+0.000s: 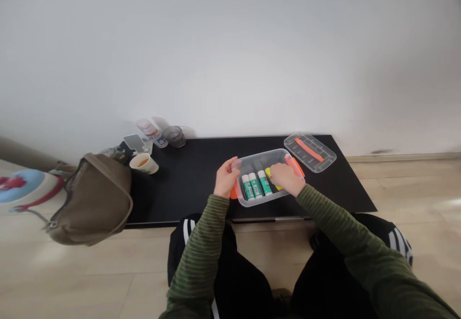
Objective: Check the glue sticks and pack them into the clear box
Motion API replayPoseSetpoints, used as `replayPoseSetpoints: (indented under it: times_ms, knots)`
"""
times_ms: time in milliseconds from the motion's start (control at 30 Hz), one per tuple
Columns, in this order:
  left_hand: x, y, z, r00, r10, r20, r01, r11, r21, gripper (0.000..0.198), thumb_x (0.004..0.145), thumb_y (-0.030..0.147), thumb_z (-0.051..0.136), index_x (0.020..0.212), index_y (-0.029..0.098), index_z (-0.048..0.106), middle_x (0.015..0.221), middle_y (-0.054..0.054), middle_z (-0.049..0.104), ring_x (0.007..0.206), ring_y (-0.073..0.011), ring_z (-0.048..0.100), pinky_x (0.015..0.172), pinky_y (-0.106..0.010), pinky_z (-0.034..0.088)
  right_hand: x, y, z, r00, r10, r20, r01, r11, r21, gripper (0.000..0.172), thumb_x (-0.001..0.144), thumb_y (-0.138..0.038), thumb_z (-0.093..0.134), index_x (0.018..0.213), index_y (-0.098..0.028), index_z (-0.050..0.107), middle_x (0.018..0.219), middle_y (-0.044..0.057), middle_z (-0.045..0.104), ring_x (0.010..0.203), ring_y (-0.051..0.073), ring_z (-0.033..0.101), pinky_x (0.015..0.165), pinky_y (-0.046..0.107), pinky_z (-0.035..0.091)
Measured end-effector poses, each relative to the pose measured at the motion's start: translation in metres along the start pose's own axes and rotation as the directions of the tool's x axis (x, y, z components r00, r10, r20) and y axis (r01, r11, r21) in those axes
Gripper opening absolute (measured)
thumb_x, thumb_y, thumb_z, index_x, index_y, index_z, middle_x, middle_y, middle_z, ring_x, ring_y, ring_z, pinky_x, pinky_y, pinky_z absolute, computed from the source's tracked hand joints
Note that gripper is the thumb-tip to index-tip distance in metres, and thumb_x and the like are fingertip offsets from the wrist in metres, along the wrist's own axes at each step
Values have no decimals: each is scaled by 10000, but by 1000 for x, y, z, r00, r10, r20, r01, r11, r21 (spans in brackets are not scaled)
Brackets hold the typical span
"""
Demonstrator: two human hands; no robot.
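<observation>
A clear plastic box with orange side latches sits without its lid on the black table. My left hand grips its left end, the thumb over the rim and the fingers outside. Inside lie three green-and-white glue sticks side by side. My right hand reaches into the right part of the box, its fingers closed on a yellow object. Most of that object is hidden under the hand, so its kind does not show.
The clear lid with an orange handle lies at the back right of the black table. To the left stand a paper cup of brownish drink, a dark glass, a spray bottle, a white-framed item and a brown bag.
</observation>
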State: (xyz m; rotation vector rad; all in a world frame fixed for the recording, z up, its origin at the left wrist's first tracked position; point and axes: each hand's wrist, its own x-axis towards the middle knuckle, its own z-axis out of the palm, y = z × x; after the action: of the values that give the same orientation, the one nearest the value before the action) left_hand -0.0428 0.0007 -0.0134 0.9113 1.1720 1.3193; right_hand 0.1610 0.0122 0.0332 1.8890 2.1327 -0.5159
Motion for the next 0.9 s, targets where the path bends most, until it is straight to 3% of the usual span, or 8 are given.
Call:
replayPoseSetpoints:
  times_ms: [100,233,433,600,667,800,867,900]
  knots:
    - [0,-1,1,1000,0,1,0,1000,2,554,640,154,729,1185,138,631,1173,-128,690,1112,-253,643,1045,-427,448,10,-1,9,999,-1,43,1,1000,17,274,744,-239,716,983,-106,736,861,179,728,875,286,700,763,345,491]
    - [0,-2,1,1000,4,0,-4,1000,13,560,623,105,687,1180,138,633,1180,-124,691,1112,-247,643,1043,-422,448,11,5,20,999,-35,27,33,998,61,263,789,-244,717,971,-53,718,879,184,718,895,280,687,783,344,503]
    - [-1,0,2,1000,13,-8,-13,1000,17,554,621,97,671,1173,130,635,1163,-131,696,1107,-247,646,1039,-420,449,-9,23,26,984,-105,-143,123,984,130,381,925,-377,597,1231,-151,571,1237,96,586,1048,222,611,880,423,537]
    - [-1,0,2,1000,2,3,-2,1000,12,554,634,142,708,1183,136,630,1175,-134,690,1117,-258,642,1052,-440,437,-17,23,7,942,-140,-305,194,969,156,242,933,-341,567,1092,-182,658,1084,94,681,949,205,642,832,322,496]
    - [-1,-1,2,1000,-2,7,2,1000,7,555,638,142,706,1188,136,628,1179,-132,689,1120,-254,641,1057,-437,433,-22,31,-2,888,-138,-440,239,954,183,225,937,-315,520,1063,-206,672,986,75,713,865,193,651,772,288,466]
    - [-2,-1,3,1000,-3,18,3,1000,-13,561,639,117,689,1196,147,629,1183,-119,691,1134,-244,634,1066,-424,426,-36,78,-4,658,12,-753,260,935,243,306,940,-301,422,1131,-179,629,1014,85,697,822,185,629,774,282,451]
    - [-2,-1,4,1000,-9,13,9,999,-32,560,646,125,697,1201,148,628,1189,-122,688,1139,-246,632,1068,-432,423,-37,115,4,651,98,-753,157,953,260,319,934,-284,409,1156,-166,604,1063,101,675,888,201,619,802,293,450]
    - [-2,-2,5,1000,-11,12,11,999,-42,558,648,131,704,1201,149,629,1193,-124,686,1143,-248,630,1068,-434,423,-35,134,9,683,121,-720,100,961,257,308,924,-281,424,1146,-167,605,1075,105,666,934,212,613,808,299,453]
